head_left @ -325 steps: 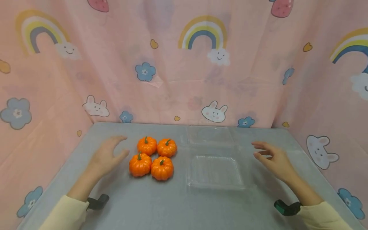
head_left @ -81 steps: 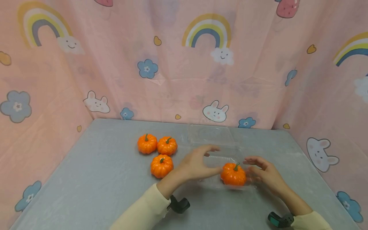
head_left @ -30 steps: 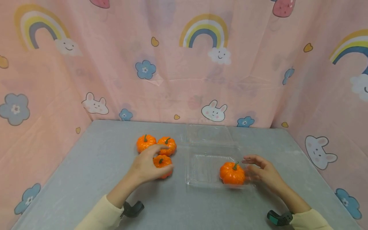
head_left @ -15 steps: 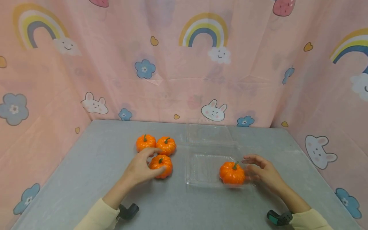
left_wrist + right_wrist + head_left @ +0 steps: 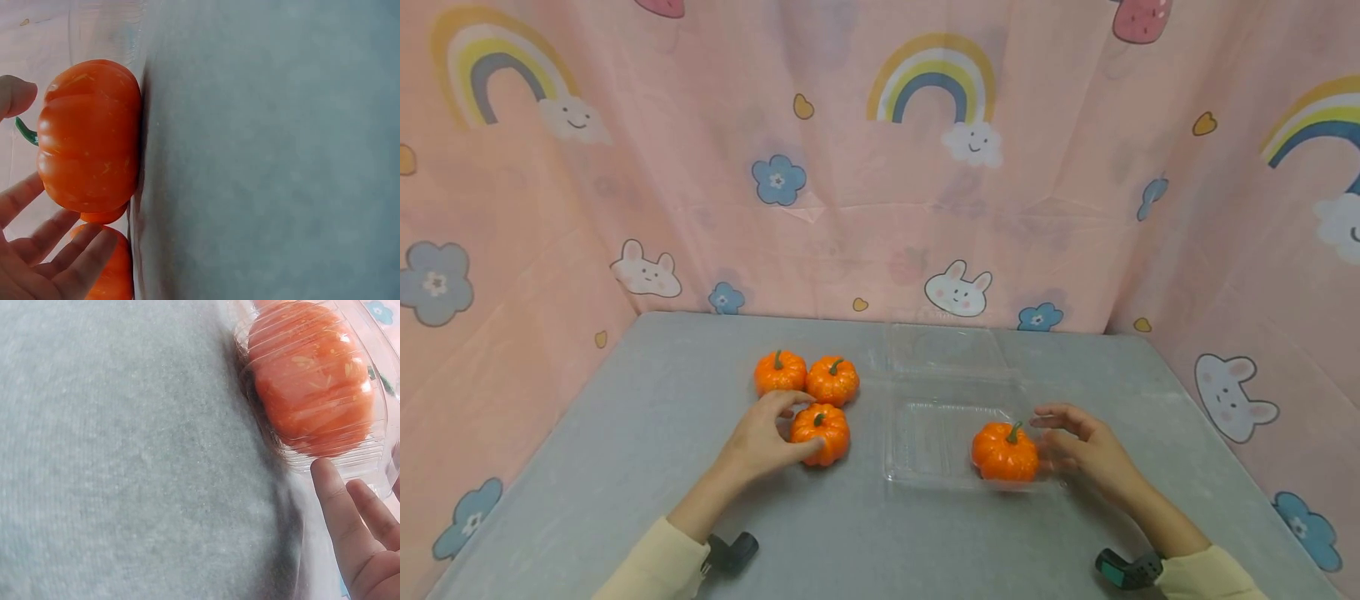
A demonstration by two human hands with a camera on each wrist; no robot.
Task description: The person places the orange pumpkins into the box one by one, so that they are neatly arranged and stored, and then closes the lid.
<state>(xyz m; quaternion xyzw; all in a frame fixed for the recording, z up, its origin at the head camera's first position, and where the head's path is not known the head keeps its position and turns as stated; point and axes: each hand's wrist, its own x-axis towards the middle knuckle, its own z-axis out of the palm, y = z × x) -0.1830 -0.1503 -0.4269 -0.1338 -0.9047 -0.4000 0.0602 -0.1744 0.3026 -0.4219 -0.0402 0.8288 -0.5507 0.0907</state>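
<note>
The person's left hand is cupped about a glossy orange ribbed pumpkin with a green stem, thumb and fingers apart on either side of it; I can't tell from here how firmly any fingertip touches. That pumpkin sits on the grey cloth-covered table, in front of two similar orange pumpkins, one at back left and one at back right, which sit side by side. Over to the right lies a clear ribbed plastic clamshell box, its transparent lid folded back behind. A fourth orange pumpkin sits inside, in the near right corner. The right hand, fingers loosely spread, is at the box's right wall.
</note>
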